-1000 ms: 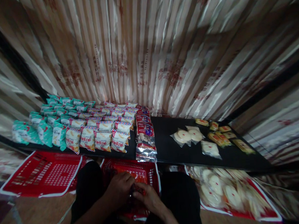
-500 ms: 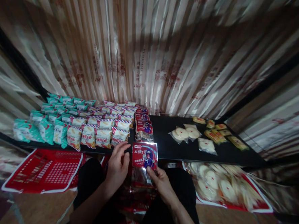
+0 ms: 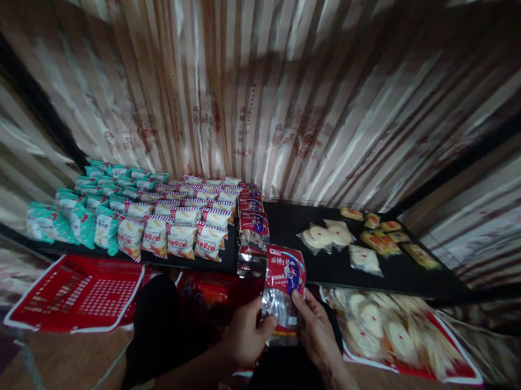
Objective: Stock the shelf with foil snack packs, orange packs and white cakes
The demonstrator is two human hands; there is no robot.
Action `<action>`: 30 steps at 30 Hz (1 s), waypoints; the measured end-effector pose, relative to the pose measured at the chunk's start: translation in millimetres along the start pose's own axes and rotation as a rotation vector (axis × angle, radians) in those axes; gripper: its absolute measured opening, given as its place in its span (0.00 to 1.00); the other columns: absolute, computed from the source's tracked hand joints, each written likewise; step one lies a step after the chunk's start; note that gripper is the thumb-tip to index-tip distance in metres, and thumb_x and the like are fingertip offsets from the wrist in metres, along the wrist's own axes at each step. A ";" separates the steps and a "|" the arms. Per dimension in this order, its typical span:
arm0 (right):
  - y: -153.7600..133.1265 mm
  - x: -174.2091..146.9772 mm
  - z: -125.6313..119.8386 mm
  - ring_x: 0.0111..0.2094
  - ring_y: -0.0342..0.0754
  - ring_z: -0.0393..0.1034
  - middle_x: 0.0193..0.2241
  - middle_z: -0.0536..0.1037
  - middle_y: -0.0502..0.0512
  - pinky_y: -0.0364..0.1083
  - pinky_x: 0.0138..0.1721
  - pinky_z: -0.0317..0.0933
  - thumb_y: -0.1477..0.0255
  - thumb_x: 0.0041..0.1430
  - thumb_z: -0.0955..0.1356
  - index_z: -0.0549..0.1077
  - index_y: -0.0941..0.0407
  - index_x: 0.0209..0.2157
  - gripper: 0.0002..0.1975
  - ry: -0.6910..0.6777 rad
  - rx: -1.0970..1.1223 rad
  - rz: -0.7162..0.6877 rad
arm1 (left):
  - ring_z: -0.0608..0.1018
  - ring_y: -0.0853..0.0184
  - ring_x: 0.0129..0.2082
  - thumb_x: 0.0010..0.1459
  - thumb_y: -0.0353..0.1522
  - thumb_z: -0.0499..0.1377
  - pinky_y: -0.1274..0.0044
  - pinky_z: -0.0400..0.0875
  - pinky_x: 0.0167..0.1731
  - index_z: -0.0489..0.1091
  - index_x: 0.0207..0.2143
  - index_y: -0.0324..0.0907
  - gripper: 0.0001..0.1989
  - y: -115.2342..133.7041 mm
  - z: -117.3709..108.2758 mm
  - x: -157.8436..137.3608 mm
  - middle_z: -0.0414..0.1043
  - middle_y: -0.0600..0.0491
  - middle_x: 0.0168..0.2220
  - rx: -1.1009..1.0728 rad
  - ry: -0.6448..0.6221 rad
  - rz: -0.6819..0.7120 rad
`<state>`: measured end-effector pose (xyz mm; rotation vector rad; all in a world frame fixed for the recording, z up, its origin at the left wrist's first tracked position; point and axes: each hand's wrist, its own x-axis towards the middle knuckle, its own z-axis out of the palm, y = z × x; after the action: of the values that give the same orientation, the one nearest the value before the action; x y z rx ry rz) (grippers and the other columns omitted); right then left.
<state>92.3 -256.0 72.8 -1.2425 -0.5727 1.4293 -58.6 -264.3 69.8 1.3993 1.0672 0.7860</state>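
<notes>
Between my two hands is a red snack packet (image 3: pixel 283 270) with a blue figure on its label and a see-through lower part, held upright in front of the shelf. My left hand (image 3: pixel 249 331) pinches its lower left edge, thumb in front. My right hand (image 3: pixel 316 321) grips the right side, thumb over the label. Just behind it, another packet of dark, shiny wrapping (image 3: pixel 252 260) lies at the shelf's front edge. Behind that runs a row of matching red packets (image 3: pixel 252 224) on the black shelf (image 3: pixel 284 232).
Left of the row stand white-and-red snack bags (image 3: pixel 181 240) and teal bags (image 3: pixel 106 228). Rightward lie clear-wrapped white discs (image 3: pixel 325 235) and yellow packets (image 3: pixel 378 242). Below are a red basket (image 3: pixel 103 293) and another basket (image 3: pixel 468 373) of wrapped discs. A striped curtain (image 3: pixel 237 102) hangs behind.
The held packet has moved right and slightly back toward me. My left hand has come down from the shelf edge onto it. A dark packet now shows at the front of the row.
</notes>
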 end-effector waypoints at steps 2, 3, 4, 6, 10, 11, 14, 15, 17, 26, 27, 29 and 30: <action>-3.7 -0.7 -10.4 0.34 0.52 0.75 0.32 0.80 0.51 0.49 0.34 0.68 0.60 0.38 0.75 0.72 0.52 0.37 0.22 0.044 0.023 -0.006 | 0.74 0.64 0.37 0.55 0.33 0.54 0.76 0.68 0.40 0.69 0.42 0.41 0.13 9.7 6.4 4.4 0.75 0.52 0.37 0.083 -0.010 -0.002; -4.5 -1.1 -15.7 0.34 0.52 0.74 0.32 0.80 0.51 0.49 0.35 0.68 0.60 0.38 0.75 0.72 0.52 0.37 0.22 0.064 0.030 -0.008 | 0.74 0.64 0.36 0.55 0.33 0.54 0.76 0.68 0.40 0.70 0.42 0.42 0.13 14.1 8.7 6.5 0.75 0.52 0.37 0.116 -0.021 -0.007; -4.5 -1.7 -20.6 0.35 0.52 0.74 0.32 0.80 0.51 0.49 0.35 0.68 0.60 0.38 0.75 0.72 0.51 0.37 0.22 0.083 0.032 -0.011 | 0.74 0.64 0.36 0.54 0.33 0.53 0.76 0.68 0.39 0.70 0.41 0.42 0.12 17.8 10.7 8.5 0.75 0.52 0.36 0.144 -0.032 -0.016; -2.9 -3.4 -28.7 0.36 0.52 0.74 0.33 0.80 0.51 0.49 0.37 0.68 0.61 0.38 0.75 0.72 0.51 0.40 0.24 0.119 0.013 -0.025 | 0.74 0.65 0.35 0.54 0.32 0.53 0.76 0.68 0.39 0.69 0.40 0.42 0.12 22.1 13.8 12.0 0.75 0.52 0.35 0.177 -0.044 -0.042; 3.2 -5.5 -36.7 0.37 0.52 0.74 0.37 0.79 0.52 0.49 0.37 0.68 0.61 0.40 0.75 0.70 0.50 0.47 0.29 0.145 -0.049 -0.064 | 0.74 0.65 0.36 0.55 0.33 0.53 0.76 0.68 0.39 0.69 0.39 0.42 0.10 22.4 17.2 17.7 0.74 0.52 0.36 0.166 -0.051 -0.073; 4.3 -4.8 -37.4 0.37 0.52 0.74 0.38 0.79 0.52 0.48 0.37 0.68 0.61 0.40 0.74 0.69 0.50 0.48 0.30 0.152 -0.053 -0.068 | 0.74 0.65 0.36 0.55 0.33 0.53 0.76 0.68 0.39 0.69 0.39 0.43 0.10 22.4 17.3 19.1 0.74 0.52 0.36 0.155 -0.054 -0.073; 5.7 1.2 -38.4 0.36 0.51 0.74 0.38 0.79 0.52 0.47 0.35 0.68 0.60 0.41 0.74 0.66 0.50 0.52 0.34 0.186 -0.056 -0.079 | 0.75 0.65 0.37 0.54 0.33 0.54 0.76 0.68 0.40 0.68 0.42 0.42 0.12 23.3 16.0 23.7 0.74 0.51 0.38 0.113 -0.065 -0.061; 5.5 4.2 -38.3 0.36 0.51 0.74 0.38 0.79 0.53 0.46 0.35 0.68 0.60 0.41 0.74 0.66 0.50 0.52 0.34 0.188 -0.065 -0.083 | 0.75 0.64 0.37 0.54 0.32 0.54 0.75 0.68 0.40 0.67 0.43 0.42 0.13 23.3 15.2 25.5 0.74 0.51 0.38 0.096 -0.060 -0.053; 4.1 10.6 -37.0 0.36 0.50 0.74 0.39 0.79 0.52 0.46 0.35 0.68 0.61 0.42 0.74 0.65 0.50 0.53 0.34 0.176 -0.092 -0.095 | 0.75 0.64 0.39 0.55 0.32 0.54 0.75 0.69 0.41 0.66 0.45 0.43 0.15 21.5 13.6 29.5 0.74 0.50 0.40 0.055 -0.032 -0.031; -11.6 38.8 -11.0 0.36 0.50 0.74 0.39 0.79 0.52 0.46 0.36 0.68 0.60 0.44 0.73 0.66 0.50 0.52 0.31 0.123 -0.101 -0.166 | 0.76 0.68 0.36 0.54 0.25 0.52 0.75 0.71 0.40 0.57 0.55 0.39 0.24 7.2 1.9 53.9 0.73 0.49 0.38 -0.065 0.128 -0.012; -14.1 42.7 -7.3 0.36 0.50 0.74 0.39 0.79 0.52 0.46 0.36 0.68 0.60 0.44 0.73 0.66 0.50 0.52 0.32 0.117 -0.096 -0.171 | 0.76 0.68 0.37 0.54 0.25 0.52 0.75 0.71 0.40 0.55 0.56 0.39 0.26 8.6 -0.5 56.6 0.72 0.49 0.40 -0.050 0.148 -0.020; -19.0 51.8 -0.1 0.36 0.50 0.74 0.38 0.79 0.52 0.47 0.36 0.68 0.60 0.44 0.73 0.65 0.51 0.53 0.33 0.104 -0.099 -0.182 | 0.75 0.68 0.38 0.53 0.24 0.52 0.73 0.71 0.42 0.54 0.57 0.39 0.27 12.1 -5.5 61.8 0.69 0.47 0.44 -0.014 0.196 -0.024; -21.4 57.1 3.2 0.35 0.50 0.74 0.38 0.79 0.53 0.47 0.35 0.68 0.59 0.44 0.73 0.65 0.51 0.53 0.34 0.100 -0.110 -0.188 | 0.75 0.67 0.40 0.53 0.24 0.52 0.72 0.71 0.43 0.54 0.57 0.40 0.28 13.8 -7.9 64.3 0.68 0.46 0.47 0.007 0.223 -0.013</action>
<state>107.0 -196.7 71.5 -1.3025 -0.6880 1.1861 -40.3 -201.0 76.7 1.3311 1.2500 0.9459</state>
